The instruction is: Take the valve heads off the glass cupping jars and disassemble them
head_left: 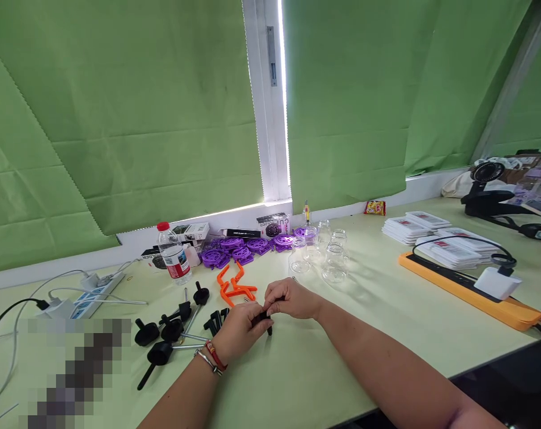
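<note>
On a pale table (317, 372), the left hand (246, 326) is curled and the right hand (291, 298) pinched; black-capped rods (160, 353) are laid left, seemingly within reach; near centre, a small black piece (269, 330) is gripped by both, apparently for steadiness.

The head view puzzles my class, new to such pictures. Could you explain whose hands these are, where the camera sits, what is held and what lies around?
No machine here: these are one person's bare hands, filmed by a camera worn on that person's head. The left hand holds a small black part, partly hidden; the right hand meets it there, though its grip is unclear. On the table, black pieces lie to the left, and beyond the hands are orange pieces, purple pieces, clear jars and a red-capped bottle.
</note>
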Demonstrator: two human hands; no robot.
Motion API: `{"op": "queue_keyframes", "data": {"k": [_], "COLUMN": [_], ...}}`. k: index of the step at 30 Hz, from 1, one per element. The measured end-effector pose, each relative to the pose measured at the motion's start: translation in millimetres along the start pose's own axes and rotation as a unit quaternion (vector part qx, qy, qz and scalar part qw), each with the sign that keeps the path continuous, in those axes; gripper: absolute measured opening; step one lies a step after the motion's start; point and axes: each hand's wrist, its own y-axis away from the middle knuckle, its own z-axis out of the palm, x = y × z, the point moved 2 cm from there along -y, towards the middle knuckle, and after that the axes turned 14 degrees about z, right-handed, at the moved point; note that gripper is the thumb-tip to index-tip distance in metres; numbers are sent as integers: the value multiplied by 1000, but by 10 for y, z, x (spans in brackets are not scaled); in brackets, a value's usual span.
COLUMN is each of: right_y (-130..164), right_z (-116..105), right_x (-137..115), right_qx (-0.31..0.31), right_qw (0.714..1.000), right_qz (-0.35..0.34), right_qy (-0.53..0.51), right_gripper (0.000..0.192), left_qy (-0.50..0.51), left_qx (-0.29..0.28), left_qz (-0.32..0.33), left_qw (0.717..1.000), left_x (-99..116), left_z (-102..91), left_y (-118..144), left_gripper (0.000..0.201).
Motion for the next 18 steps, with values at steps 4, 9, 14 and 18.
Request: {"op": "queue_keyframes", "data": {"k": [4,9,14,18], "right_y": [1,3,5,8], "right_z": [-4,-2,-7,-10], "right_x": [-1,-5,5,14], "right_qx": [-2,-4,-10,-8], "right_qw": [1000,1000,999,999], "right_qz": [5,15,26,31], "right_qy": [-2,-8,-20,-22], "right_gripper": [9,10,11,10], "left_qy": [-3,0,4,12], "left_qx": [1,1,-3,-4], "left_qz": [3,7,10,0], "left_qw": [1000,1000,1000,1000], "left_x": [1,-10,1,7], "left_z": [-6,-3,-4,-13], "left_y": [-9,-7,-2,-1], "left_gripper": [20,21,19,19]}}
